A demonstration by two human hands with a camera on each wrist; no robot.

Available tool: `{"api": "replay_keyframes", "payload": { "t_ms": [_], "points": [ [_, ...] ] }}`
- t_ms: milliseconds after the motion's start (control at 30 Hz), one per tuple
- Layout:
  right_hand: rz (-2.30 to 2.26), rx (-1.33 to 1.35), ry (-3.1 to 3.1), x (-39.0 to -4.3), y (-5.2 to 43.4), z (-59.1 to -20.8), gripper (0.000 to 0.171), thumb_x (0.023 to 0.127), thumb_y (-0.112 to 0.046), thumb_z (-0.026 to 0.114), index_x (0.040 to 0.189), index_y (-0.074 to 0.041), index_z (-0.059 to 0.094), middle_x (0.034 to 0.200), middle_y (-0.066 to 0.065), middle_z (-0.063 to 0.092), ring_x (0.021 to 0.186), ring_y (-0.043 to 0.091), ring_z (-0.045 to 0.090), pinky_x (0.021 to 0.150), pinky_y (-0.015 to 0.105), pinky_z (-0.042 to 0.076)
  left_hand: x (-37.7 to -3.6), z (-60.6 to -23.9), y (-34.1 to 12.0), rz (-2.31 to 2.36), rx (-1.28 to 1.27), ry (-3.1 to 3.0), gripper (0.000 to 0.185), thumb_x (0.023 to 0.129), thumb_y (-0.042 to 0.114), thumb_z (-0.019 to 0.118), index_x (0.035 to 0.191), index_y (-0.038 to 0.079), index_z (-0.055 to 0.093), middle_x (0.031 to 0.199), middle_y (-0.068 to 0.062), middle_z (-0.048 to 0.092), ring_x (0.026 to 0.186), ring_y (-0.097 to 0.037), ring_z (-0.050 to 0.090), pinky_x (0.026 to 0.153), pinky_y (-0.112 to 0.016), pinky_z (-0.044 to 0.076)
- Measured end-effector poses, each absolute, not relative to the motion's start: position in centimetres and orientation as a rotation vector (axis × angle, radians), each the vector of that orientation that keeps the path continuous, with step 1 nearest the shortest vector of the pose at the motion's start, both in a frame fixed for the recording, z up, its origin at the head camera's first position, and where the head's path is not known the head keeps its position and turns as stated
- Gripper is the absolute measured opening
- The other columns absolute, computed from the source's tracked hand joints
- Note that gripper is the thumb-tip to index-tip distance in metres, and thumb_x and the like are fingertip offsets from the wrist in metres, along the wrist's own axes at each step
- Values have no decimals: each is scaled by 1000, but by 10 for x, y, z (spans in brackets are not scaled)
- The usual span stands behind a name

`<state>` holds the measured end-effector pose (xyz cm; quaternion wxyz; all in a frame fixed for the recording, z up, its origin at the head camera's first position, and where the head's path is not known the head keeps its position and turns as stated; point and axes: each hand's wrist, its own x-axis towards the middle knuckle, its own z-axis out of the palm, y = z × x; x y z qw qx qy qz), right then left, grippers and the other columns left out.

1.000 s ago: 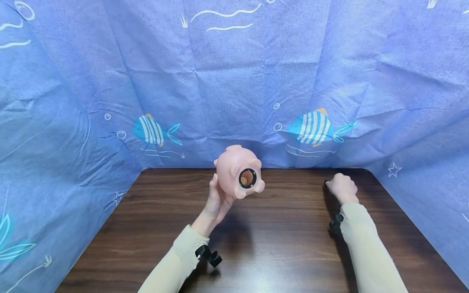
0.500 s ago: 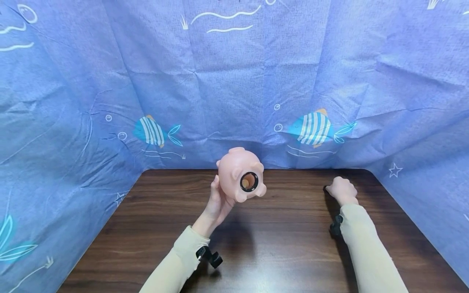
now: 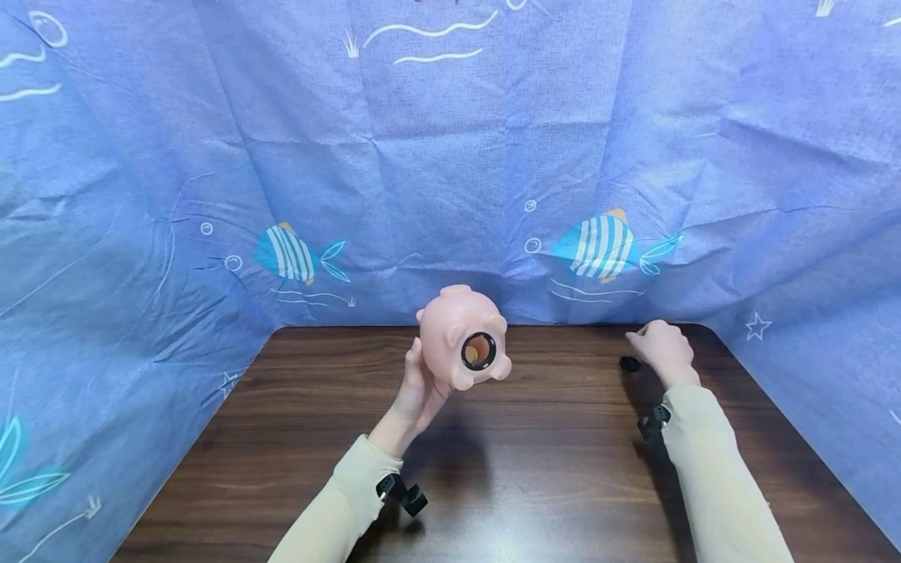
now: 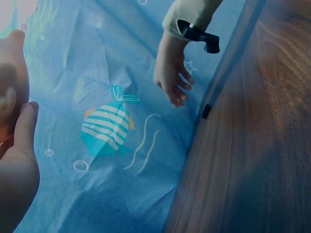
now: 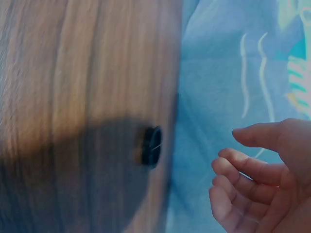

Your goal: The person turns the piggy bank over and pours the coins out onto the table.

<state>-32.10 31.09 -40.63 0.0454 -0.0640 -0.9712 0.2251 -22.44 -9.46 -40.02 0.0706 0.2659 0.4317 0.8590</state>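
A pink piggy bank [image 3: 445,332] is held above the table by my left hand [image 3: 417,395], with the thumb up its left side. Its belly is turned this way, and a black-rimmed round hole [image 3: 479,351] shows between the short feet. Only an edge of the bank [image 4: 12,77] appears in the left wrist view. My right hand [image 3: 662,350] hovers over the far right of the table, its fingers loosely bent around nothing. Just left of and below it lies a small round black plug [image 3: 629,363], seen from closer by as a black disc [image 5: 151,146] in the right wrist view.
The dark wooden table [image 3: 549,469] has rounded far corners. A blue fish-print cloth [image 3: 436,172] hangs behind it and along both sides. Black wrist cameras [image 3: 403,493] are strapped to both cuffs.
My right hand has let go of the black plug and lifted up and slightly away, leaving it on the table. The left hand and piggy bank dipped slightly, then stayed nearly still.
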Motion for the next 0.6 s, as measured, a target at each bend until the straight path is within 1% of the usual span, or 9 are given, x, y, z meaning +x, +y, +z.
{"api": "replay_keyframes", "payload": {
  "t_ms": [67, 133, 200, 267, 300, 367, 433, 500, 600],
  "points": [
    [728, -139, -2951, -319, 306, -403, 45, 98, -37, 56, 111, 3, 73, 114, 31, 67, 100, 52, 62, 75, 59, 53, -225, -401, -94, 2585, 803, 1297, 59, 93, 72, 51, 130, 26, 54, 122, 7, 62, 105, -7, 62, 81, -23, 54],
    [774, -64, -2947, -318, 299, -401, 48, 100, -38, 55, 112, 5, 72, 105, 27, 71, 95, 46, 65, 80, 59, 52, -226, -401, -94, 2589, 802, 1289, 59, 93, 72, 52, 130, 26, 54, 122, 7, 62, 104, -7, 62, 81, -23, 54],
    [820, 15, -2942, -316, 291, -397, 51, 101, -39, 53, 113, 7, 71, 94, 21, 73, 87, 38, 69, 84, 57, 52, -226, -402, -94, 2587, 807, 1288, 59, 93, 71, 51, 130, 25, 54, 121, 6, 62, 103, -7, 63, 80, -23, 55],
    [872, 79, -2950, -313, 281, -391, 53, 103, -40, 52, 112, 8, 70, 82, 13, 74, 78, 28, 70, 84, 54, 52, -227, -402, -94, 2585, 812, 1283, 59, 93, 71, 52, 129, 25, 55, 120, 6, 63, 102, -7, 63, 79, -23, 55],
    [905, 106, -2952, -311, 276, -388, 53, 103, -41, 52, 113, 8, 70, 78, 9, 73, 74, 24, 70, 82, 51, 54, -226, -402, -94, 2583, 814, 1287, 59, 93, 71, 51, 129, 25, 55, 120, 7, 63, 101, -7, 64, 79, -23, 55],
    [979, 159, -2942, -307, 266, -382, 52, 104, -41, 52, 113, 7, 70, 78, 5, 73, 72, 20, 70, 74, 44, 56, -226, -402, -94, 2582, 813, 1289, 59, 93, 71, 52, 128, 25, 55, 119, 7, 64, 100, -7, 64, 78, -23, 55],
    [1064, 212, -2926, -303, 255, -375, 51, 104, -41, 54, 113, 7, 69, 81, 4, 73, 74, 19, 70, 69, 39, 57, -227, -402, -94, 2582, 812, 1291, 58, 92, 72, 53, 128, 25, 56, 118, 7, 64, 99, -7, 64, 77, -23, 54],
    [1178, 267, -2896, -299, 245, -369, 49, 103, -39, 56, 114, 8, 68, 83, 5, 72, 77, 19, 70, 68, 35, 60, -227, -403, -94, 2580, 813, 1298, 58, 93, 72, 52, 126, 25, 56, 116, 7, 64, 97, -6, 64, 76, -23, 54],
    [1338, 337, -2867, -291, 229, -359, 48, 102, -37, 59, 115, 9, 66, 87, 6, 72, 83, 20, 70, 73, 34, 61, -228, -404, -95, 2578, 809, 1302, 57, 93, 71, 52, 125, 25, 57, 115, 7, 65, 95, -6, 64, 76, -22, 54]
  ]
}}
